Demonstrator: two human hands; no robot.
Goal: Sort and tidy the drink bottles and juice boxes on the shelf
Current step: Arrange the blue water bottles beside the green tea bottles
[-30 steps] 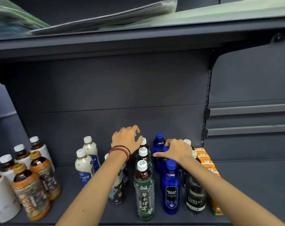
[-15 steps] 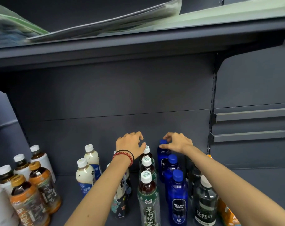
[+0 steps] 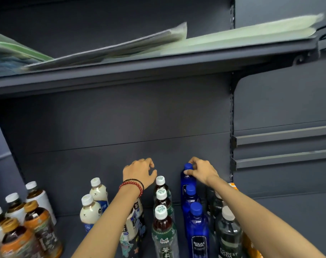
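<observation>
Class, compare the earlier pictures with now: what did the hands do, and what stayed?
The right hand reached back and now pinches the rear blue bottle by its cap. The left hand still hovers, holding nothing; the other bottles kept their rows.

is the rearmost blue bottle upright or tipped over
Upright: the rearmost blue bottle stands with its cap on top, and the right hand pinches that cap.

At the bottom right of centre, the front blue bottle [image 3: 198, 231] has a label reading "BOLSA SODA", the dark clear bottle [image 3: 229, 237] to its right reads "FOREST SODA", and the green-labelled tea bottle [image 3: 164, 233] to its left shows Chinese characters beginning 茉.
</observation>
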